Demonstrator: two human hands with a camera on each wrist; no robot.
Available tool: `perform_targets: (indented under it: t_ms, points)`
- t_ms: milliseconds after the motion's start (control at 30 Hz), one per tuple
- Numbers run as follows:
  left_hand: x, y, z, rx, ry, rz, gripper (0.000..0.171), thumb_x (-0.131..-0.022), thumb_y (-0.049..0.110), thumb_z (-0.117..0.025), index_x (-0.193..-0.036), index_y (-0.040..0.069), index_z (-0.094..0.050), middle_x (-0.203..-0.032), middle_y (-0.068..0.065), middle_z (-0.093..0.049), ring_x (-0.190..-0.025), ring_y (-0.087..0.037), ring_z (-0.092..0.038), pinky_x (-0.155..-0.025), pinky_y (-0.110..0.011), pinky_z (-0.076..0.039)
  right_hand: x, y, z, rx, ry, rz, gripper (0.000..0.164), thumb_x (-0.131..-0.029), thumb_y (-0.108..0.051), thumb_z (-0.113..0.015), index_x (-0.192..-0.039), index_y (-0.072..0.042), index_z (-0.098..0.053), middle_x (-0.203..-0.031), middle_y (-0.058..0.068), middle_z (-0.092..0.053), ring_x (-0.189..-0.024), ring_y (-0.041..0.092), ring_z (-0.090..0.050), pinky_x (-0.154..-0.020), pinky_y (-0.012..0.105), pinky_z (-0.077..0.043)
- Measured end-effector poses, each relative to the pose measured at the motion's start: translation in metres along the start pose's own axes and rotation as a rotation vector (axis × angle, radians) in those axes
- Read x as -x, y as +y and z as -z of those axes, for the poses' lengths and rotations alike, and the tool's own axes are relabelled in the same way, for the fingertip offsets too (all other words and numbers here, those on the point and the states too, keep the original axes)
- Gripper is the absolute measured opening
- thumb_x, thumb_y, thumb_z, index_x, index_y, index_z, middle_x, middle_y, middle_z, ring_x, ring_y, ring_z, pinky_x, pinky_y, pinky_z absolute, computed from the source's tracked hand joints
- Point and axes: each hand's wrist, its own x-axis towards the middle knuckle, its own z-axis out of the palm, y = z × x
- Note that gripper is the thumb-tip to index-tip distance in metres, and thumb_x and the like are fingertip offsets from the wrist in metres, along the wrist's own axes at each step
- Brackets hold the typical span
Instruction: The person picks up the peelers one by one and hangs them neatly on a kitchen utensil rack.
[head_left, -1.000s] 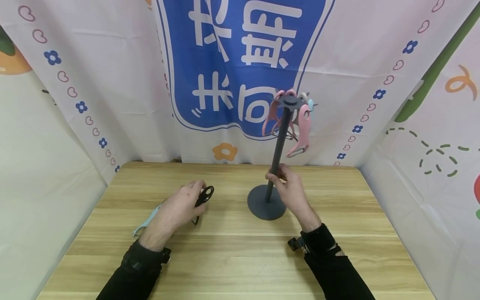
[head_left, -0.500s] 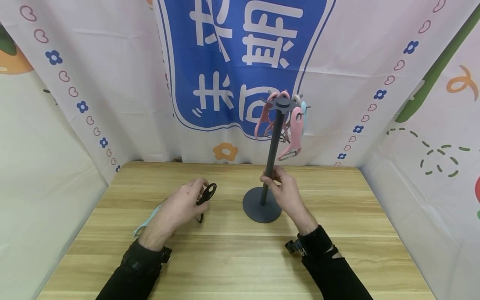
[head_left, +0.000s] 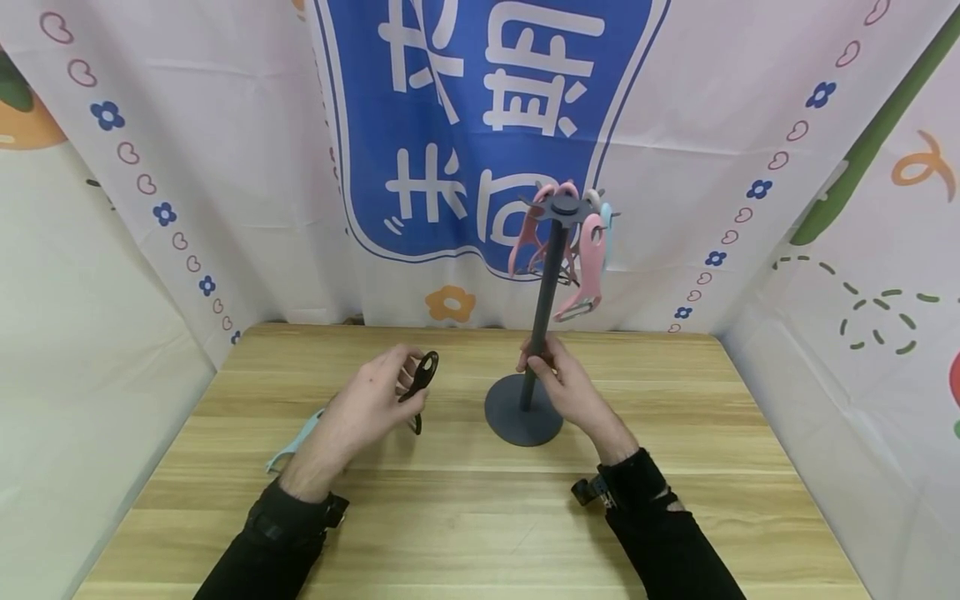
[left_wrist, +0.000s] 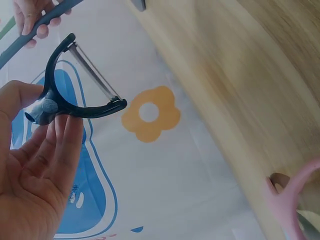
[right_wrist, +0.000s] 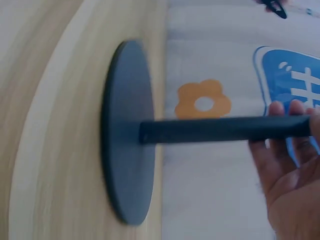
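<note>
My left hand [head_left: 367, 408] pinches a black Y-shaped peeler [head_left: 422, 377] by its handle, raised off the table at centre-left. In the left wrist view, the peeler's metal blade [left_wrist: 95, 72] faces away from the palm. My right hand [head_left: 568, 390] holds the post of a dark grey stand [head_left: 546, 292], low down above its round base [right_wrist: 130, 140]. The stand tilts slightly to the right. From the hooks at its top hang several peelers, among them a pink peeler [head_left: 589, 258] at the front and a light blue one behind it, partly hidden.
A light blue peeler [head_left: 298, 442] lies on the wooden table [head_left: 465, 517] beside my left wrist. A pink tool [left_wrist: 287, 200], partly out of frame, shows in the left wrist view. A printed cloth [head_left: 247, 167] hangs behind the table's back edge.
The stand has shifted slightly left and nearer to me with my right hand. My left hand has lifted the black peeler and moved it a little right.
</note>
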Motion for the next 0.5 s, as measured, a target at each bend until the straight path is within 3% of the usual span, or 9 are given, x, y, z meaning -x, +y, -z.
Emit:
perform_targets:
  t_ms: [100,300,500]
  points:
    - [-0.001,0.004,0.001,0.008,0.017,-0.005,0.053,-0.102,0.01,-0.088,-0.15,0.003,-0.066,-0.12,-0.011,-0.077,-0.105,-0.024,-0.081,-0.086,-0.039,-0.076,-0.001,-0.002,0.0,-0.02,-0.004,-0.033,0.021,-0.126,-0.011,-0.051,-0.142,0.001,-0.06,-0.121,0.022,-0.076,-0.12,0.036,-0.078,-0.11,0.046,-0.065]
    - [-0.006,0.013,0.002,0.06,0.061,-0.022,0.049,-0.102,0.01,-0.089,-0.146,0.005,-0.067,-0.119,-0.01,-0.078,-0.102,-0.024,-0.081,-0.089,-0.042,-0.077,-0.001,-0.005,-0.001,-0.065,-0.003,-0.09,0.022,-0.126,-0.012,-0.051,-0.139,0.002,-0.061,-0.121,0.026,-0.075,-0.123,0.042,-0.077,-0.118,0.06,-0.064]
    - [-0.012,0.026,0.005,0.088,0.091,-0.05,0.052,-0.102,0.01,-0.089,-0.15,0.006,-0.067,-0.119,-0.009,-0.078,-0.102,-0.024,-0.082,-0.09,-0.043,-0.077,0.0,-0.004,-0.003,0.003,0.013,-0.067,0.021,-0.126,-0.014,-0.051,-0.139,-0.001,-0.061,-0.119,0.02,-0.076,-0.12,0.043,-0.077,-0.113,0.056,-0.066]
